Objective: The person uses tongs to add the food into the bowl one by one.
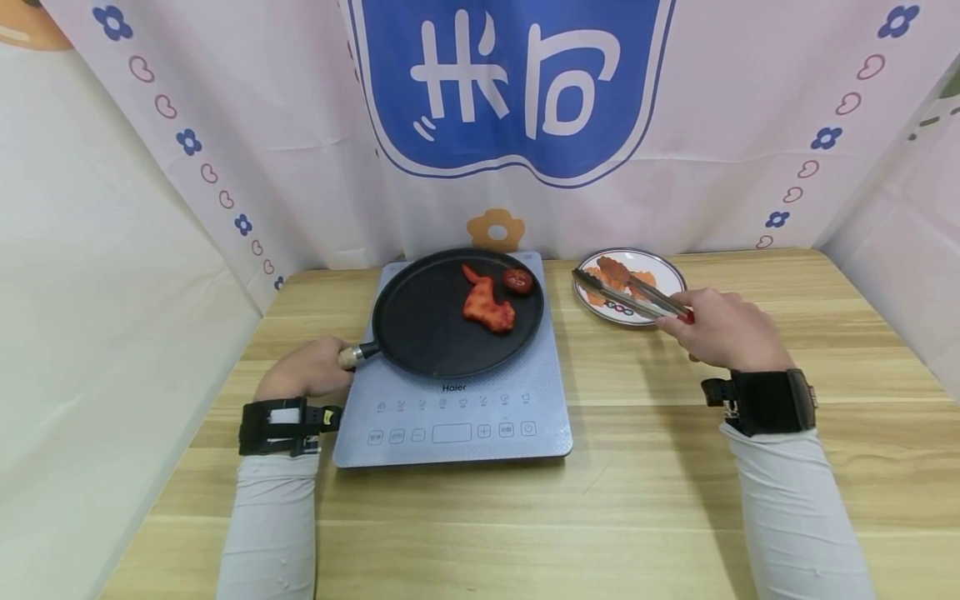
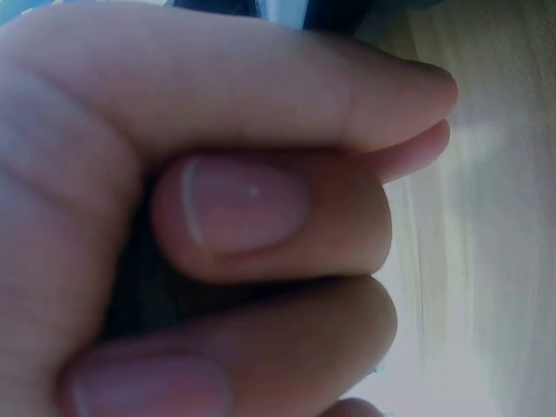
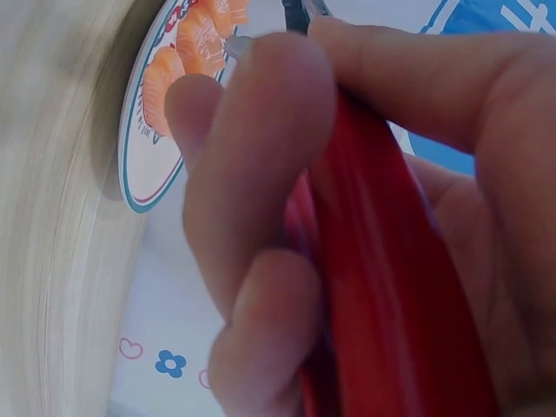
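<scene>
My left hand grips the wooden-ended handle of a round black frying pan. In the left wrist view its fingers are curled tightly and the handle is hidden. A reddish chicken wing and a round dark-red slice lie in the pan's right half. With my right hand I hold metal tongs by their red handles. The tongs' two tips are spread apart over orange salmon-like pieces on a white plate.
Under the pan is a grey Haier induction cooktop with touch buttons along its front. The plate stands to its right on the wooden table. A printed white curtain hangs behind, close to the table's back edge.
</scene>
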{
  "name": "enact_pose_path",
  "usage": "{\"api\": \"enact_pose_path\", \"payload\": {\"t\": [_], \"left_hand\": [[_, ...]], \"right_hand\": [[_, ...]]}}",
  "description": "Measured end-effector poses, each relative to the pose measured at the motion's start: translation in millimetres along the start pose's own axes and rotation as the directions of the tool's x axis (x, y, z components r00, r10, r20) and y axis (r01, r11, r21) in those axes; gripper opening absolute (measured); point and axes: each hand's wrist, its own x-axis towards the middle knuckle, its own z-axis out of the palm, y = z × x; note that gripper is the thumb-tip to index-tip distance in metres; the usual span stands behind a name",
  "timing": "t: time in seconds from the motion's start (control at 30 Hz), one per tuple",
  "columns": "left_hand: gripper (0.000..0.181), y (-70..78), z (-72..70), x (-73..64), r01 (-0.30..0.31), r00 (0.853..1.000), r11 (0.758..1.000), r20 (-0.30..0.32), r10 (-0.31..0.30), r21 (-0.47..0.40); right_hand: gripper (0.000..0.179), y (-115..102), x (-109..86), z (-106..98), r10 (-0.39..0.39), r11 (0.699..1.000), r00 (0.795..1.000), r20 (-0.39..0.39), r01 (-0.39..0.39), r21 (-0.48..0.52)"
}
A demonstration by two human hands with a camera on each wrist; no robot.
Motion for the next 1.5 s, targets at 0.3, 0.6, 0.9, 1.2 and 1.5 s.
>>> {"api": "enact_pose_path", "payload": {"t": [0.3,0.6,0.9,1.2,1.5], "left_hand": [[0.024,1.4,-0.9,-0.7,0.004,1.0,1.0,-0.005,-0.004,0.001],[0.022,-0.5,-0.2,-0.6,-0.006,1.0,1.0,-0.01,0.006,0.008],[0.02,-0.3,1.0,-0.5,-0.014,1.0,1.0,-0.023,0.014,0.007],[0.019,-1.0,1.7,-0.4,-0.01,1.0,1.0,-0.018,0.01,0.008],[0.02,-1.1,1.6,-0.1,-0.005,1.0,1.0,-0.02,0.005,0.003]], "right_hand": [[0.064,-1.1,0.3,2.6,0.011,1.0,1.0,0.0,-0.011,0.005],[0.041,-7.5,4.8,12.1,-0.012,1.0,0.999,-0.043,0.011,-0.025],[0.033,-16.0,8.4,20.6,0.007,0.999,0.999,-0.048,-0.009,-0.034],[0.032,-18.7,8.1,21.6,0.013,1.0,0.999,-0.041,-0.014,-0.024],[0.037,-12.7,-1.8,6.5,-0.004,1.0,0.999,0.051,0.003,0.004]]}}
